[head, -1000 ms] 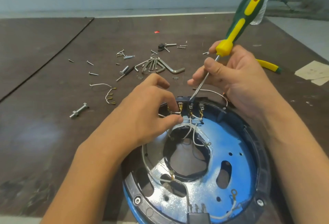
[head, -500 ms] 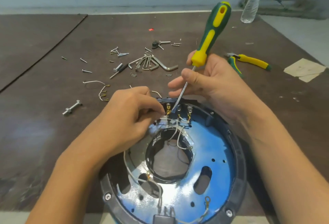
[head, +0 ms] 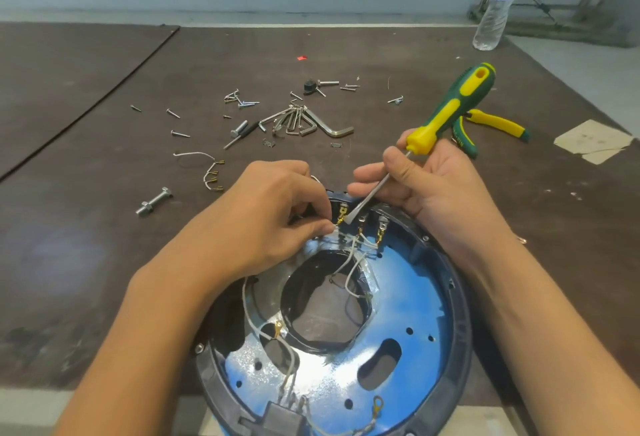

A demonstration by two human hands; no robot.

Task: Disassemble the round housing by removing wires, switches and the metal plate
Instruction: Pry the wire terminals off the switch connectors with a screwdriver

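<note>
Round housing (head: 462,318): lying open face up at the near edge of the table (head: 104,262), reaching slightly past it, showing the blue metal plate (head: 401,311) inside. Reaching in from the left with the left hand (head: 256,224), curling the fingers, pinching a white wire (head: 336,228) between thumb and forefinger at the terminals on the far rim. Gripping the screwdriver (head: 450,110) by its shaft in the right hand (head: 440,190), pointing the handle up toward the far right corner, angling the tip down-left onto those terminals. Keeping both hands close together over the housing's far side.
</note>
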